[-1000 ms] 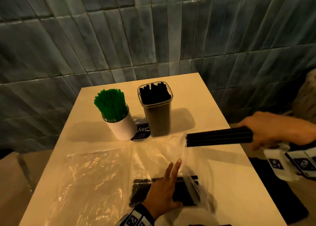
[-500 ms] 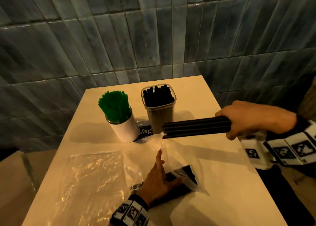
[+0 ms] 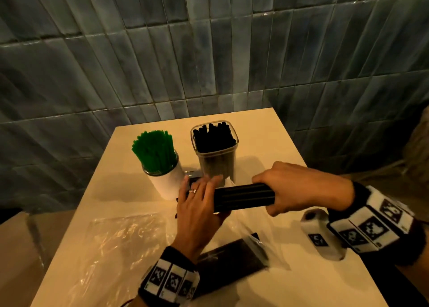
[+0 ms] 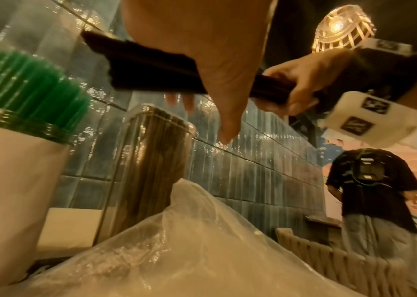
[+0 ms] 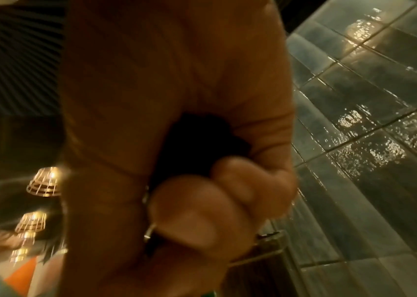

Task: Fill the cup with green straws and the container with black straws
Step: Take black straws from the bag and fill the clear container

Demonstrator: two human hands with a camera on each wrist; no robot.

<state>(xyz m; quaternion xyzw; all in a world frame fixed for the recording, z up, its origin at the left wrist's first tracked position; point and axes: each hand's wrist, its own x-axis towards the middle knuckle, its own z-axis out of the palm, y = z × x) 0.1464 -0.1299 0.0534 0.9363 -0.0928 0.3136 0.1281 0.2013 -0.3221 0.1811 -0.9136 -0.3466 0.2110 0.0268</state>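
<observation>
One cup [image 3: 167,181], one container [image 3: 217,158], two bags [image 3: 111,248]; right hand [image 3: 299,188] grips black straw bundle [image 3: 243,196], left hand [image 3: 197,209] clasping its free end

1. We saw green straws [image 3: 155,149] in a white cup [image 3: 167,184].
2. Black straws [image 3: 214,136] filled the clear container [image 3: 217,165].
3. We noted a cream table [image 3: 274,135], grey-blue tiled wall [image 3: 209,51].
4. Wristbands [image 3: 170,281] carried black-and-white square markers.

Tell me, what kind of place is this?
Probably a café or restaurant: glazed blue-grey wall tiles, woven cage pendant lamps, and a pale table with stocked drinking straws.
</observation>
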